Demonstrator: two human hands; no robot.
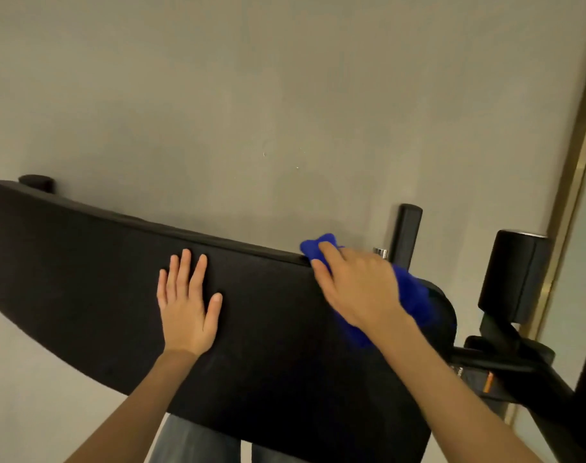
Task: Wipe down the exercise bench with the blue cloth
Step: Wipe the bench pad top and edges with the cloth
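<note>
The black padded exercise bench [94, 289] runs across the view from the left edge to the lower right. My left hand [186, 305] lies flat on the pad near its middle, fingers spread, holding nothing. My right hand [358, 289] presses the blue cloth [415, 295] onto the pad's right end, close to the far edge. The cloth bunches under the palm and sticks out past the fingertips and behind the wrist.
Black foam roller pads [512, 275] and an upright black post [406, 235] stand at the bench's right end on a black frame [519, 372]. A grey floor [251, 95] lies beyond the bench. A gold-trimmed edge [572, 182] runs down the right side.
</note>
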